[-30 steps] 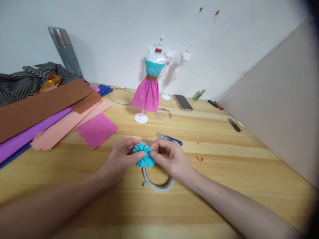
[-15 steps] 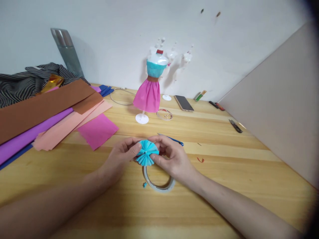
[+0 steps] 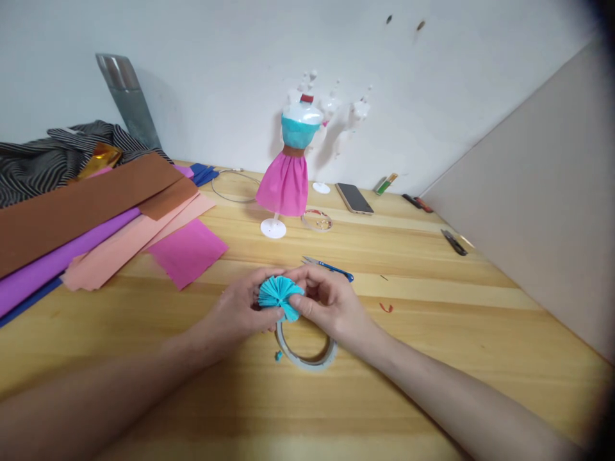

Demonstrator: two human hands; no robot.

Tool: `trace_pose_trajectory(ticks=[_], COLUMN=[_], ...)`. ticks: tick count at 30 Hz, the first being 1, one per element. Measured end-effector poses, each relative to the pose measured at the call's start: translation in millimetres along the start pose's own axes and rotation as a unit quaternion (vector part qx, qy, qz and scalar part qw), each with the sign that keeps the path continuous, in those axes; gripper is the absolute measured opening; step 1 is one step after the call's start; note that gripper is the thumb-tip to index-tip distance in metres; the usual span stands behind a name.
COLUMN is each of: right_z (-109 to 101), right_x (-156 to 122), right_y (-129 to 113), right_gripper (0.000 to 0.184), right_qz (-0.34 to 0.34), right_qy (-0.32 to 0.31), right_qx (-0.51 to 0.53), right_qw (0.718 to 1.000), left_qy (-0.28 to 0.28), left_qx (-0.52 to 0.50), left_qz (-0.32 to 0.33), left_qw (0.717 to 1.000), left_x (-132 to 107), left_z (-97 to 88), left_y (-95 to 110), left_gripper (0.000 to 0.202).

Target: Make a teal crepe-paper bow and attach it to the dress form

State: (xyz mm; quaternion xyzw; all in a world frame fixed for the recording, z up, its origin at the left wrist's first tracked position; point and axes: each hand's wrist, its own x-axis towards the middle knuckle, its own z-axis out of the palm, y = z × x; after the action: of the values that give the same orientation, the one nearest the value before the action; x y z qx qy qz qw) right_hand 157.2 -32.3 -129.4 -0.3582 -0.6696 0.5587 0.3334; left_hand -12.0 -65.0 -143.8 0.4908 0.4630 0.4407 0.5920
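Both forearms run out of the picture at the bottom. A grey-white ring like a tape roll (image 3: 310, 365) lies on the wooden table (image 3: 307, 410), its far edge hidden behind the hands, with a small blue scrap (image 3: 278, 356) just beside it. Above the ring, the pleated blue rosette (image 3: 275, 289) is pinched between the left hand (image 3: 240, 310) and the right hand (image 3: 332, 304); each thumb presses its front, and most of the fingers are curled out of sight behind it. The right hand partly covers the blue-handled snips (image 3: 334, 267). Farther back, a shallow, clear round dish (image 3: 318, 230) holds small red and gold-coloured bits, too small to identify. Left of it stands a dress form (image 3: 298, 132) in a pink skirt. The paper pile (image 3: 81, 205) is cut off at left; behind it leans a bottle (image 3: 132, 109), its contents unclear, its base hidden.
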Motion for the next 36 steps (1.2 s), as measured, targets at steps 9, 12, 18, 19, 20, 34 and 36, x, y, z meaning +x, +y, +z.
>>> trace_pose_trajectory(ticks=[9, 12, 18, 19, 20, 34, 36], right_z=[-3.0, -4.8, -40.1, -48.2, -55.8, -56.4, -54.0], right_x=[2.1, 1.5, 8.8, 11.4, 14.0, 22.6, 21.7], right_y=[0.0, -4.6, -20.5, -19.6, -17.1, 6.1, 8.3], right_gripper=[0.031, 0.027, 0.017, 0.016, 0.014, 0.022, 0.019], right_qz=[0.006, -0.013, -0.057, -0.039, -0.025, -0.136, -0.152], right_qy=[0.018, 0.005, 0.087, 0.077, 0.06, -0.169, -0.162], right_qx=[0.027, -0.001, -0.13, -0.147, -0.172, -0.373, -0.415], right_qw=[0.999, 1.0, 0.986, 0.985, 0.983, 0.902, 0.882], left_qy=[-0.052, -0.039, -0.013, -0.011, -0.009, 0.074, 0.072], left_qx=[-0.08, -0.076, -0.123, -0.132, -0.137, -0.211, -0.23], left_qz=[0.017, 0.002, 0.01, 0.009, 0.007, -0.014, -0.026], left_qw=[0.995, 0.996, 0.992, 0.991, 0.99, 0.975, 0.97], left_x=[-1.9, -1.0, 2.2, 2.5, 2.6, 1.5, 2.9], left_z=[-7.4, -6.3, -10.3, -10.8, -11.0, -11.3, -13.7], left_y=[-4.1, -3.0, -3.7, -3.5, -3.2, 7.8, 10.9], left_gripper=[0.048, 0.033, 0.025, 0.026, 0.027, 0.028, 0.027])
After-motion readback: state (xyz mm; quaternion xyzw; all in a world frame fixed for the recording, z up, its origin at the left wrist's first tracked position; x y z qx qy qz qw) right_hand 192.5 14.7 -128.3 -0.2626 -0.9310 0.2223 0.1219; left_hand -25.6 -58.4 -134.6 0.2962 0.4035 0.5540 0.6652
